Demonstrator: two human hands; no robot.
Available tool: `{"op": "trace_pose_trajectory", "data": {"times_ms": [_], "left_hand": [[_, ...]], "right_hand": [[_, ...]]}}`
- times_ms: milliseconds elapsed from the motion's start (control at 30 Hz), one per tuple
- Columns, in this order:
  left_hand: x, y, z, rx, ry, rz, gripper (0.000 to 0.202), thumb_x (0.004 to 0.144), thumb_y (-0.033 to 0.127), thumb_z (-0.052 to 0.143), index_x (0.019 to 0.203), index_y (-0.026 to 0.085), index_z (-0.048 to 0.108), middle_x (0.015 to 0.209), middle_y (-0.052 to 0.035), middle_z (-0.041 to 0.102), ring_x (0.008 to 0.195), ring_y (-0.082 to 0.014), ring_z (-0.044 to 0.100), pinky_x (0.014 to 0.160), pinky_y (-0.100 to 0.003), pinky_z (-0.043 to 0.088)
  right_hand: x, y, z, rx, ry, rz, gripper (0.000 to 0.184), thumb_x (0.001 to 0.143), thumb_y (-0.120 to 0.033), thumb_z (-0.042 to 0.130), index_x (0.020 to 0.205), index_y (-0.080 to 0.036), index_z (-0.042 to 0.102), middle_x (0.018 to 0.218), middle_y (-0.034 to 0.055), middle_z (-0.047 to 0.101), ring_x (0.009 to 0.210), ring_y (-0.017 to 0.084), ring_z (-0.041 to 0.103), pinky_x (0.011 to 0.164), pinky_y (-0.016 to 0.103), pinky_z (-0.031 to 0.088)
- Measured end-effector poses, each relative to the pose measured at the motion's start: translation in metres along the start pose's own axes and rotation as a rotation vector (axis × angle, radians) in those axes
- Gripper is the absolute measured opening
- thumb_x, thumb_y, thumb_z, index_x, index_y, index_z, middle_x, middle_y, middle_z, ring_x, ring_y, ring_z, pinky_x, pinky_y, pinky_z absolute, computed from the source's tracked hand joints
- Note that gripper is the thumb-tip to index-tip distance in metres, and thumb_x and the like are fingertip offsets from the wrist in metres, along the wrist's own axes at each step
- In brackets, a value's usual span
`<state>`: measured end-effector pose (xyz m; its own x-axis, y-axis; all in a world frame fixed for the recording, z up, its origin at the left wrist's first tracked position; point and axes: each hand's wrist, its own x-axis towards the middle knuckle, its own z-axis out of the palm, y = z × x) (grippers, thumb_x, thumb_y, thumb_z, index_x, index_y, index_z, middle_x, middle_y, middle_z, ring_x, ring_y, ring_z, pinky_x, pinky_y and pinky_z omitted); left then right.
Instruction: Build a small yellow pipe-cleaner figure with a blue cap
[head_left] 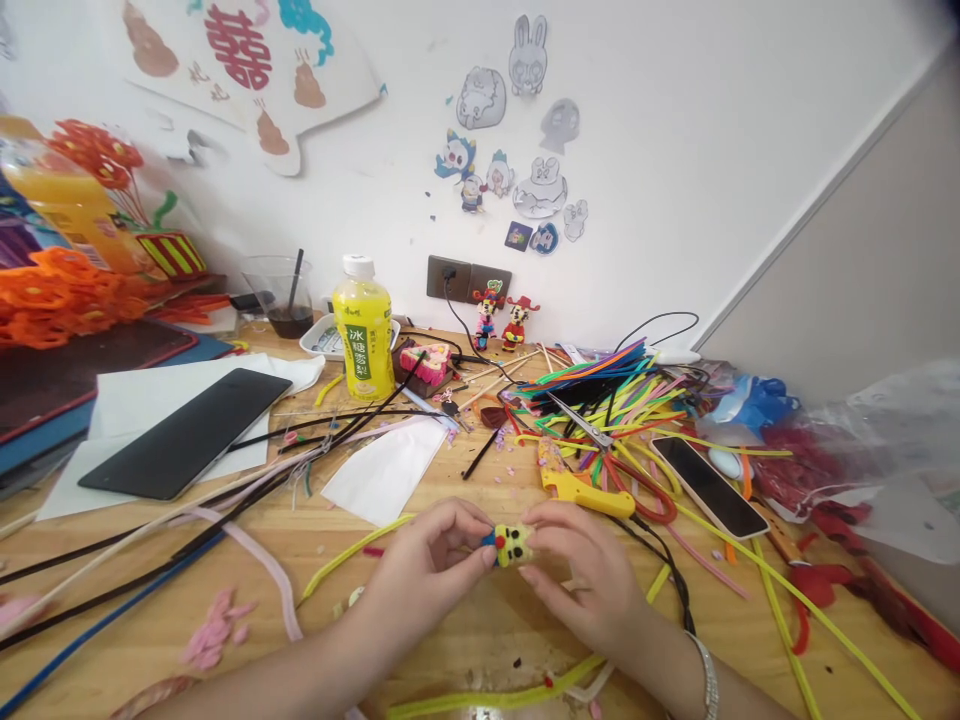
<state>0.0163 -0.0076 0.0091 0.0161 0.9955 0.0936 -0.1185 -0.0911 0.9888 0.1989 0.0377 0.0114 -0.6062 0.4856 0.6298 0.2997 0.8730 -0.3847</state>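
Observation:
A small yellow figurine [513,545] with black dots for eyes, a red spot and a blue part lies sideways between my hands, above the table. My left hand [433,560] pinches its blue end between thumb and fingers. At the yellow end, my right hand [589,575] has its fingertips closed around the figurine. A bracelet circles my right wrist. Just beyond my right hand rests a yellow glue gun [585,490]. Under and around the hands lie yellow fuzzy pipe cleaners [480,702].
Colourful pipe cleaners [615,385] pile up at the back, with scissors [581,420] on them. A phone [711,485] lies right, a black tablet-like slab [187,432] left. A yellow drink bottle [364,330] and a cup [281,300] stand behind. Two small figures [516,323] stand by the wall.

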Motion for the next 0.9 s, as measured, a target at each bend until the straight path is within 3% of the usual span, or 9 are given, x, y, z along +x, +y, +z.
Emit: {"op": "trace_pose_trajectory", "data": {"times_ms": [133,367,667,900], "left_hand": [[-0.0009,0.0005,0.0003,0.008,0.035,0.017,0.006,0.066,0.017,0.063,0.068,0.017,0.057,0.075,0.0001,0.059,0.072,-0.0139,0.059,0.067,-0.025,0.047],[-0.0005,-0.0012,0.001,0.049,0.058,0.053,0.006,0.065,0.018,0.062,0.067,0.017,0.057,0.074,-0.0004,0.06,0.071,-0.0145,0.059,0.065,-0.026,0.048],[-0.002,0.0004,0.0011,0.104,0.064,0.089,0.005,0.067,0.019,0.062,0.067,0.017,0.057,0.075,-0.0013,0.061,0.072,-0.0151,0.059,0.065,-0.026,0.048],[-0.0027,0.0021,0.0015,0.055,0.06,0.054,0.008,0.066,0.021,0.063,0.066,0.017,0.056,0.075,-0.001,0.061,0.072,-0.0148,0.059,0.066,-0.026,0.048]], "right_hand": [[-0.0005,-0.0014,-0.0018,-0.193,-0.004,-0.15,0.011,0.085,-0.014,0.049,0.088,-0.019,0.058,0.094,0.0083,0.062,0.085,0.017,0.059,0.073,0.028,0.052],[-0.0022,-0.0005,0.0023,-0.181,0.014,-0.14,0.011,0.086,-0.013,0.048,0.087,-0.015,0.059,0.09,0.0091,0.064,0.085,0.016,0.06,0.075,0.026,0.052],[-0.0017,-0.0019,0.001,-0.17,0.01,-0.137,0.013,0.086,-0.012,0.048,0.092,-0.018,0.058,0.088,0.0079,0.065,0.082,0.016,0.061,0.071,0.028,0.053],[-0.0007,-0.0022,-0.0005,-0.186,0.015,-0.196,0.012,0.084,-0.013,0.052,0.094,-0.016,0.058,0.088,0.0092,0.064,0.081,0.017,0.059,0.071,0.027,0.053]]}}
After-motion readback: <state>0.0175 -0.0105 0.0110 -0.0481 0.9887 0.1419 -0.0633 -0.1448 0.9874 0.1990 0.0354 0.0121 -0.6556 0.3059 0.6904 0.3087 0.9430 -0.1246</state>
